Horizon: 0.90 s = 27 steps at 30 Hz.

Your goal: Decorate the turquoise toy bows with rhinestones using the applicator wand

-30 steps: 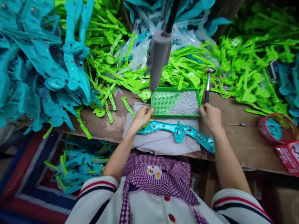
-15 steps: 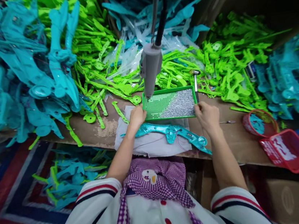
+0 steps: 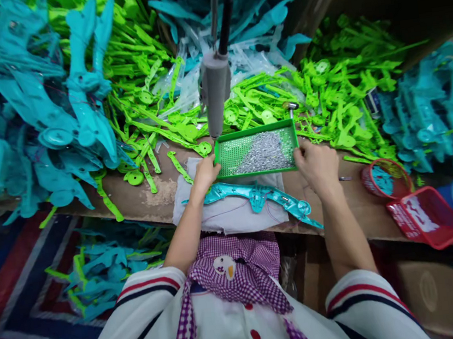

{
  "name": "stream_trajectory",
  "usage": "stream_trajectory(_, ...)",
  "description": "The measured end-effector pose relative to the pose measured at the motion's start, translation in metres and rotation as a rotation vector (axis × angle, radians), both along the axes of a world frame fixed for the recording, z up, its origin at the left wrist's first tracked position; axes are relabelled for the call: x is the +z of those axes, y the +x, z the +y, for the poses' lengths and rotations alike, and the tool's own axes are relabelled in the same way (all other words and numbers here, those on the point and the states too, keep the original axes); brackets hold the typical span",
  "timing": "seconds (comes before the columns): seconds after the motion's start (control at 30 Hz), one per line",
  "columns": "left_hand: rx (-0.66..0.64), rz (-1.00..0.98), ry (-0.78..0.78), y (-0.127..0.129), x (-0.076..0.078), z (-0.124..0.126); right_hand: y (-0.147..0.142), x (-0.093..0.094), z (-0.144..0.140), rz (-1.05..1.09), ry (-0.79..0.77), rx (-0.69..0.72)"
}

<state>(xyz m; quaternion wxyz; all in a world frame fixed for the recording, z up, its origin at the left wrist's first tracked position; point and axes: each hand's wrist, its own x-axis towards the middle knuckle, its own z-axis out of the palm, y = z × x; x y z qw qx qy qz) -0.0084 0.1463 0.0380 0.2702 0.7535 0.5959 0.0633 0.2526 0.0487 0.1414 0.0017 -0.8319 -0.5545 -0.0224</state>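
Between my hands is a green perforated tray (image 3: 258, 173), its right side tipped up. Small silvery screws (image 3: 263, 151) lie heaped in its middle and right part, leaving the holes at the left bare. My left hand (image 3: 207, 173) grips the left end, and my right hand (image 3: 317, 166) is closed on the right end. Just below the tray, a turquoise bow-shaped plastic part (image 3: 256, 194) with a thin wire rests on a folded white cloth (image 3: 232, 218). Over the tray's upper left corner hangs a grey electric screwdriver (image 3: 217, 91).
Lime-green plastic parts (image 3: 342, 103) are heaped along the back. Turquoise parts (image 3: 89, 93) pile up at left, others at right. A hammer (image 3: 291, 107) lies behind the tray. A red round basket (image 3: 406, 191), red bin (image 3: 444, 233) and blue tub (image 3: 447, 197) stand at right.
The tray's right side has risen, tilting the tray. The screws have slid from the right end toward the middle. My right hand has moved up slightly; both hands keep their hold.
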Motion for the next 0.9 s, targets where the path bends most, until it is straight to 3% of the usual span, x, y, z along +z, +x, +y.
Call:
stream_trajectory(0.13,-0.019,-0.001,0.02,0.0,0.001,0.001,0.012,-0.015,0.001,0.042,0.011,-0.032)
stream_trajectory(0.33,-0.099,0.057,0.073,-0.009,0.011,0.002,0.022,-0.061,-0.017,0.225,-0.085,-0.017)
stream_trajectory(0.47,-0.124,0.131,0.061,-0.012,0.019,0.009,0.02,-0.082,-0.016,0.298,-0.116,-0.009)
stream_trajectory(0.67,-0.103,0.104,0.099,0.002,0.015,0.019,0.029,-0.088,0.003,0.328,-0.045,-0.048)
stream_trajectory(0.9,-0.09,-0.199,0.13,-0.011,-0.008,0.013,0.038,-0.083,0.012,0.329,-0.005,-0.045)
